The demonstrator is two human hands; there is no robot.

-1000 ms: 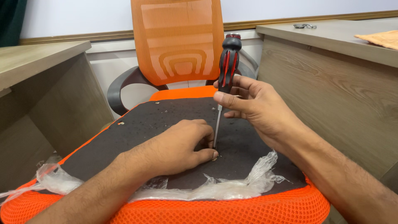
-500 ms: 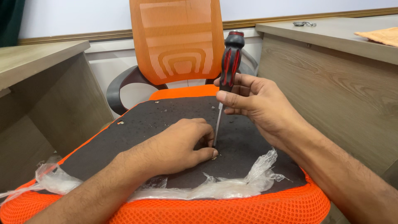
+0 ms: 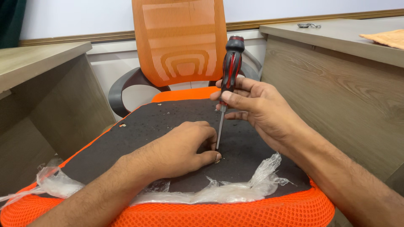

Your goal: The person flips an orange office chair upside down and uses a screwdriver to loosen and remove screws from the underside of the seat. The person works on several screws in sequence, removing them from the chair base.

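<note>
Right hand grips the screwdriver low on its red-black handle, fingers pinched around it; since a second ago the handle has tilted slightly and the fingers have shifted round it, so it looks like turning is under way. Tip stays planted on the black seat underside, by the left hand. Left hand lies curled on the panel, fingertips pressed together at the tip, likely steadying a screw, too small to tell. Loose plastic wrap along the near edge, orange chair behind.
</note>
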